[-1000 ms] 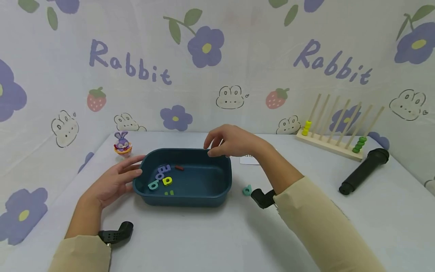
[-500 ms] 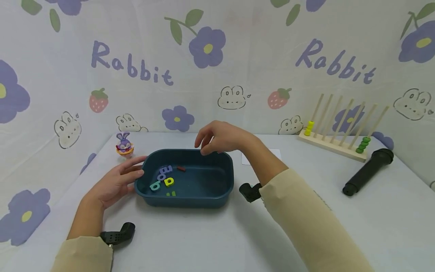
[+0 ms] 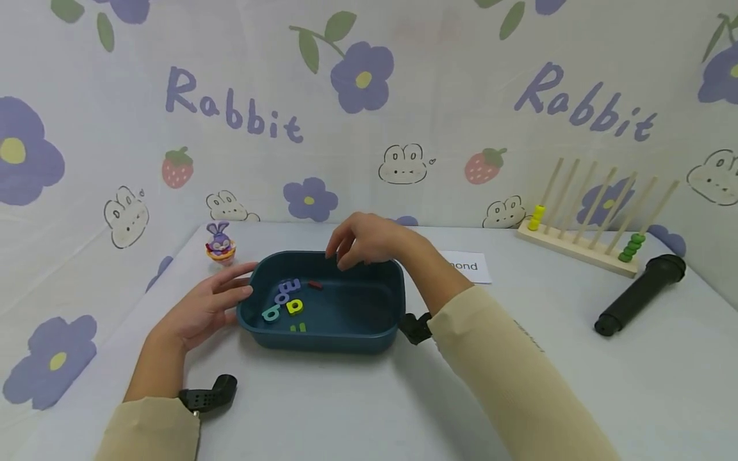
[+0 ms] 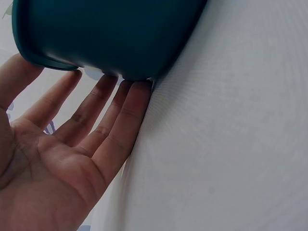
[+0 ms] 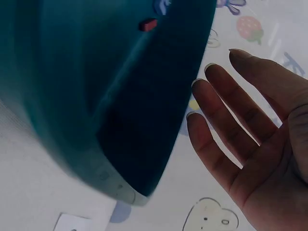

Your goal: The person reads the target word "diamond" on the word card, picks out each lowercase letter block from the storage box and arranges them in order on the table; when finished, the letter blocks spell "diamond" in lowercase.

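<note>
At the blue box (image 3: 323, 344) — left grip (image 3: 202, 306) spread against it, right grip (image 3: 369, 239), also spread, now farther left.

Dark teal bin (image 3: 323, 343), round-cornered, upright, left hand (image 3: 202, 310) touching its left end, right hand (image 3: 369, 240) loosely curled near far rim, inside at left two purple letters (image 3: 289, 285), teal letter (image 3: 271, 313), yellow letter (image 3: 295, 307), partly hidden green piece (image 3: 302, 328), small red-brown piece (image 3: 314, 285) toward far wall

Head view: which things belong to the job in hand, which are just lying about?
Likely the job:
dark teal tub, touched by left hand
toy letters inside it

Apparently lying about:
rabbit figurine
wooden peg abacus
black flashlight
printed card (role unclear)
</note>
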### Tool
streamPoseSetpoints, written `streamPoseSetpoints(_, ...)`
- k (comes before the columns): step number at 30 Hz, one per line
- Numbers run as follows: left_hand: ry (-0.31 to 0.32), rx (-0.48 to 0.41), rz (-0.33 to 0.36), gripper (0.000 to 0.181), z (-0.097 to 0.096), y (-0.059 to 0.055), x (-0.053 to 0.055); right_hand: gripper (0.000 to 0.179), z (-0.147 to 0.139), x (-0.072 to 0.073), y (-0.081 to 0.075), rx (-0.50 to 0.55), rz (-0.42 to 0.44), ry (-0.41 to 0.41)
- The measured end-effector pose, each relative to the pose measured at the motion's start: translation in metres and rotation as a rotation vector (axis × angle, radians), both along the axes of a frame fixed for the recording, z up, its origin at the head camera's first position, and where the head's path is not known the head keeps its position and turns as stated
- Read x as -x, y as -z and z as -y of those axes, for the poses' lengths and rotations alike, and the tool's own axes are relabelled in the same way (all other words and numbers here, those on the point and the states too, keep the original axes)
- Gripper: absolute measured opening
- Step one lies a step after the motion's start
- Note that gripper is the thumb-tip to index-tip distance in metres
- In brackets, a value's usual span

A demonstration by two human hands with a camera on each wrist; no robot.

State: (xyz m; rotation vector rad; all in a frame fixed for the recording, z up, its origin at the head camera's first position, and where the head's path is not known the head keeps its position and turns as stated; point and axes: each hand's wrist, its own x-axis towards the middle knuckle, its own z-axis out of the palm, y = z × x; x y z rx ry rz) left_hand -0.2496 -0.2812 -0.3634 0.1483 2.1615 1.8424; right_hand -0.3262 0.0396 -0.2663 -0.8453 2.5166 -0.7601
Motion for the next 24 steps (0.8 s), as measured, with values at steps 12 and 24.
streamPoseSetpoints(12, 0.001, -0.008, 0.010, 0.066, -0.001, -0.002, -0.001, 0.029, 0.015, 0.004, 0.001, -0.128, -0.036, -0.064)
streamPoseSetpoints(24, -0.014, -0.014, 0.013, 0.066, 0.001, -0.001, 0.000, 0.031, 0.033, 0.006, -0.003, -0.159, -0.021, -0.077)
